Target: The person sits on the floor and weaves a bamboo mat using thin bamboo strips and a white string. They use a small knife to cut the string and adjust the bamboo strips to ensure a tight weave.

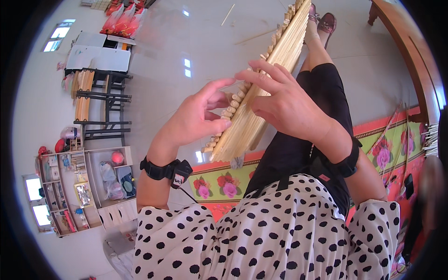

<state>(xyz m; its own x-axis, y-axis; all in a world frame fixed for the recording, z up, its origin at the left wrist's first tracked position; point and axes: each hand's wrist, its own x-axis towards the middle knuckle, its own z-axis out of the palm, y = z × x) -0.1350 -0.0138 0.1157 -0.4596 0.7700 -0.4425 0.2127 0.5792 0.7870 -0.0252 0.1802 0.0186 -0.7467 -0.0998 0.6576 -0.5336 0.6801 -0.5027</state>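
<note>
A mat of pale stalks [284,53] lies slanted across my lap, running from my shins toward my waist. Along its left edge is a row of short, thick cut ends [229,111]. My left hand [198,112] is curled at that edge, thumb and fingers against the cut ends near the lower part. From the right, my right hand [282,100] reaches over the mat, its fingers stretched and spread toward the same edge, the thumb bent above the stalks. Some left fingertips are hidden behind the cut ends.
Loose stalks [228,15] lie on the glossy floor [172,79]. A flowered mat [228,186] spreads beneath me. Dark folding frames [105,105] and a shelf unit [74,186] stand left. A wooden furniture edge [410,46] curves at the right, with bundled thin sticks [431,140] nearby.
</note>
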